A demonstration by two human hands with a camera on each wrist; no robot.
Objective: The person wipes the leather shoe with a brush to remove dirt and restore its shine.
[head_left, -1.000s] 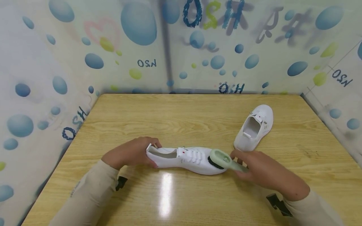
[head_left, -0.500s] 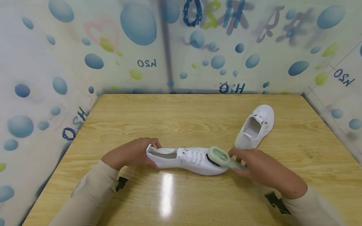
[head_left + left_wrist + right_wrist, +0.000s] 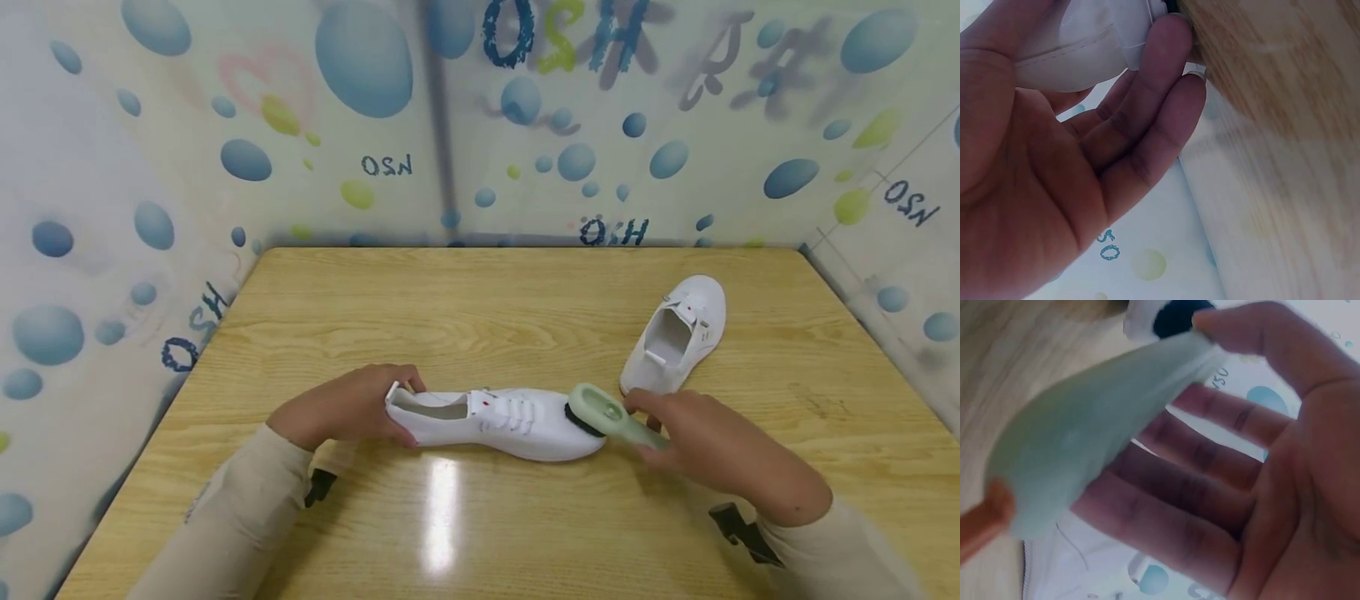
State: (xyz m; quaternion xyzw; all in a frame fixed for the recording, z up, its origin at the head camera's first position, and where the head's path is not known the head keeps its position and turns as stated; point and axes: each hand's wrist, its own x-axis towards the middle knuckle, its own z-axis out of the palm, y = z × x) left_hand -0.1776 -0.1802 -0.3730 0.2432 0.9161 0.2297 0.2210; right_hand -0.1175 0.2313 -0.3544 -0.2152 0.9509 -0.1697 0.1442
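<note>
A white lace-up shoe (image 3: 540,429) lies lengthwise on the table, its toe pointing right. My left hand (image 3: 367,407) grips it round the heel; in the left wrist view the fingers (image 3: 1169,59) curl against the shoe's white heel (image 3: 1072,56). My right hand (image 3: 697,437) holds a pale green brush (image 3: 600,408) by its handle, and the dark bristles rest on the toe. The right wrist view shows the handle (image 3: 1085,425) between thumb and fingers (image 3: 1147,512).
A second white shoe (image 3: 671,337) stands behind my right hand, toe pointing away. The wooden table (image 3: 420,308) meets patterned walls (image 3: 510,142) at its back and sides.
The brush in my right hand shifted slightly left over the toe, then moved right towards its tip. My left hand and the gripped shoe stay nearly still.
</note>
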